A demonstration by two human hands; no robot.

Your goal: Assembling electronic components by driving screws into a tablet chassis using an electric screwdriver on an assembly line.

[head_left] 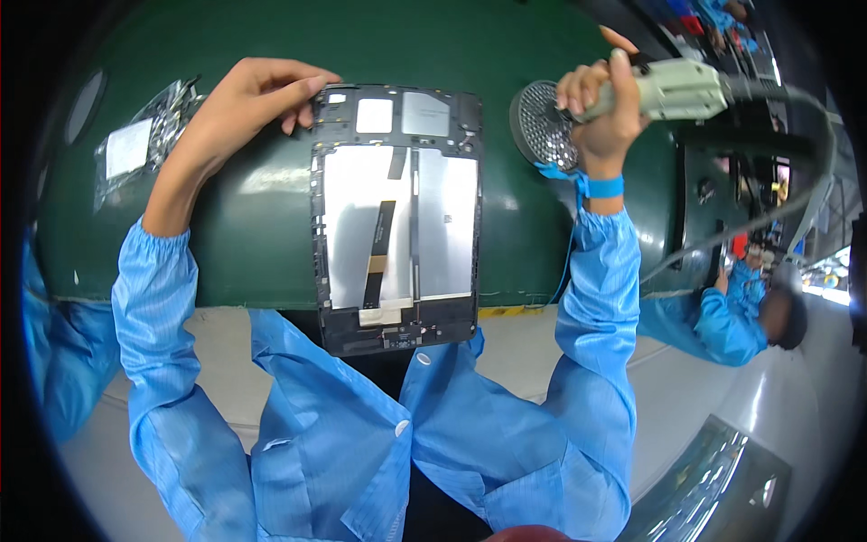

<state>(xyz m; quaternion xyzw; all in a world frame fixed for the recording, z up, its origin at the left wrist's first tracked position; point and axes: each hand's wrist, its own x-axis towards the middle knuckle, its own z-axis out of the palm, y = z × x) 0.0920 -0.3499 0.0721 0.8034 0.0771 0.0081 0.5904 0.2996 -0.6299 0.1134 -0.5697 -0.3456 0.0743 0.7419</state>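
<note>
An opened tablet point(449, 226) with its inner side up lies in front of me, its near end reaching past the edge of the green table. Silvery panels, a black ribbon strip and dark frame parts show inside it. My left hand point(275, 95) pinches the tablet's far left corner between thumb and fingers. To the right, my right hand point(607, 108) is wrapped round a pale green corded electric screwdriver point(679, 90). The tool's front end is hidden by my fingers. Partly behind that hand sits a round dark dish point(535, 122) with a dimpled, shiny surface.
A clear plastic bag point(149, 135) of small parts with a white label lies at the left on the green table point(388, 41). A blue wrist strap point(603, 187) circles my right wrist. The tool's grey cable point(826, 149) loops at the right. A co-worker point(731, 316) sits there.
</note>
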